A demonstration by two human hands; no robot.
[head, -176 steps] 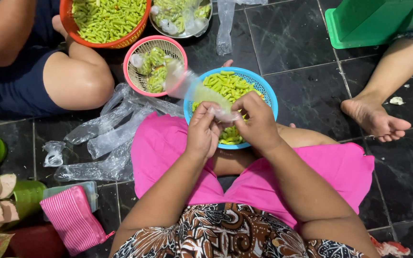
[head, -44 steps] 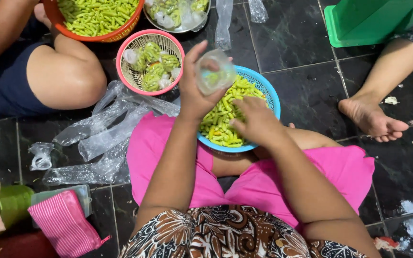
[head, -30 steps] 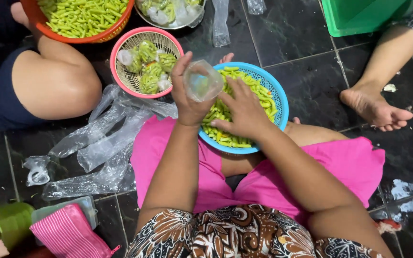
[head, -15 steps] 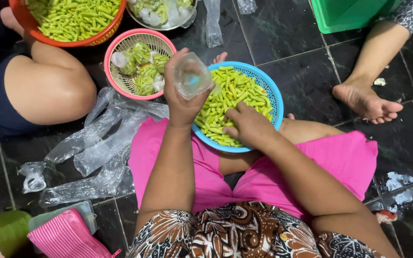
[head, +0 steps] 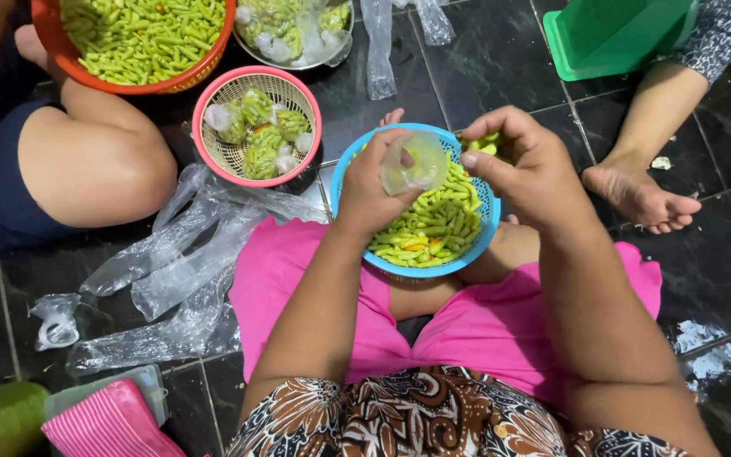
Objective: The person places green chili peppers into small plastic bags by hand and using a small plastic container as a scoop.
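My left hand (head: pixel 374 190) holds a small clear plastic bag (head: pixel 416 162) open above a blue basket (head: pixel 488 216) full of short green snack sticks (head: pixel 433 224). The basket rests on my lap over pink cloth (head: pixel 467 330). My right hand (head: pixel 526 165) is raised beside the bag, fingers closed on a pinch of the green sticks (head: pixel 486 142), just right of the bag's mouth.
A pink basket (head: pixel 294 93) holds filled little bags. An orange basket (head: pixel 150 85) of green sticks and a metal bowl (head: pixel 298 61) sit at the top. Empty plastic bags (head: pixel 179 271) lie on the dark tiles. Another person's knee (head: pixel 103 161) is left, a foot (head: pixel 636 195) and green tub (head: pixel 611 34) right.
My right hand has lifted out of the blue basket with a pinch of green sticks and come up beside the bag. My left hand has kept the bag held up.
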